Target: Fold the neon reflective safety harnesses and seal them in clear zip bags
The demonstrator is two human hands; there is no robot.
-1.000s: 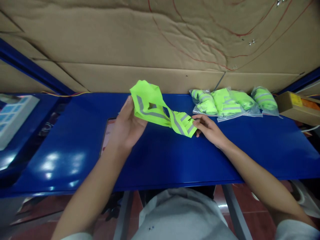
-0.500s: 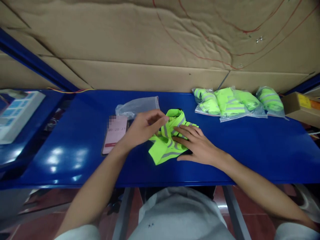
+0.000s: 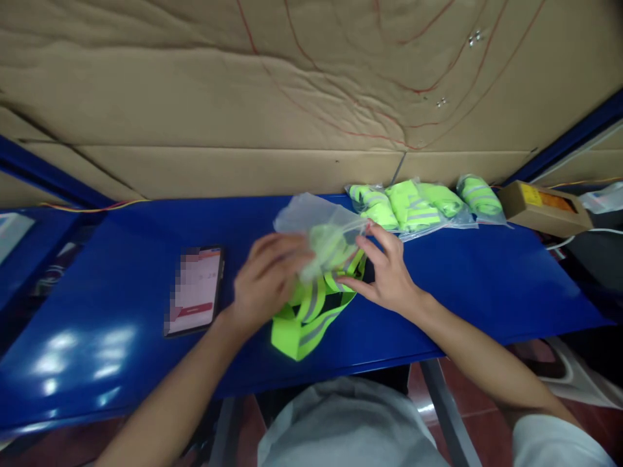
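Observation:
A clear plastic zip bag (image 3: 311, 214) is held above a bundle of neon-yellow reflective straps (image 3: 311, 324) with grey stripes. My right hand (image 3: 389, 269) pinches the bag's red-edged corner between thumb and fingers. My left hand (image 3: 270, 275), smeared by motion, is at the bag's near left side, with its fingers by the opening; its exact grip is unclear. Part of the straps shows through the bag's film. The rest of the bundle lies loose on the blue table, one flat end pointing toward me.
Several bagged neon-yellow strap rolls (image 3: 413, 207) lie along the back of the blue table (image 3: 121, 279). A cardboard box (image 3: 540, 207) stands at the right end. Left of my hands lies a phone (image 3: 197, 292). A cardboard-covered panel (image 3: 195, 168) rises behind.
The plastic bag has left the table behind the phone and is now over the straps. My right hand has moved from the straps to the bag. The view has shifted right.

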